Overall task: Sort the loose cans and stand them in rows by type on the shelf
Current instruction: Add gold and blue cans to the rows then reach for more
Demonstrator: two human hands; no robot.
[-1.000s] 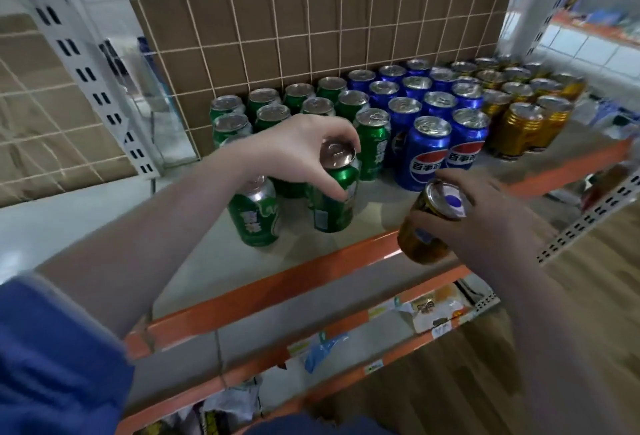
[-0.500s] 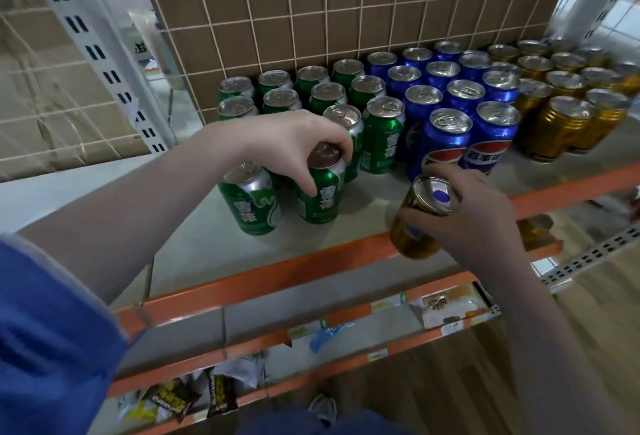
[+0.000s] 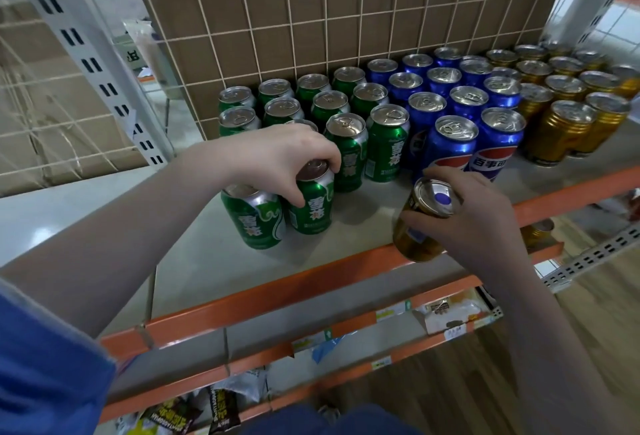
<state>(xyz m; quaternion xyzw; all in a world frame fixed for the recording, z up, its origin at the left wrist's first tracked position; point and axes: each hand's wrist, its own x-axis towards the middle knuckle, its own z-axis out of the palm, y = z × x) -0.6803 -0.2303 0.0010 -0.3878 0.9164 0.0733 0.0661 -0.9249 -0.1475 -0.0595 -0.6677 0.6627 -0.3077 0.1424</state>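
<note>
My left hand grips the top rim of a green can that stands on the shelf, close beside another loose green can to its left. My right hand holds a gold can tilted over the shelf's orange front edge. Behind stand rows of green cans, blue cans and gold cans, left to right.
A wire grid over brown board closes the back of the shelf. A white slotted upright stands at the left. Lower shelves hold packets and price tags. Another gold can lies below at the right.
My left hand has slid the green can it grips back and left, up against the other loose green can. The right hand keeps the gold can near the front edge.
</note>
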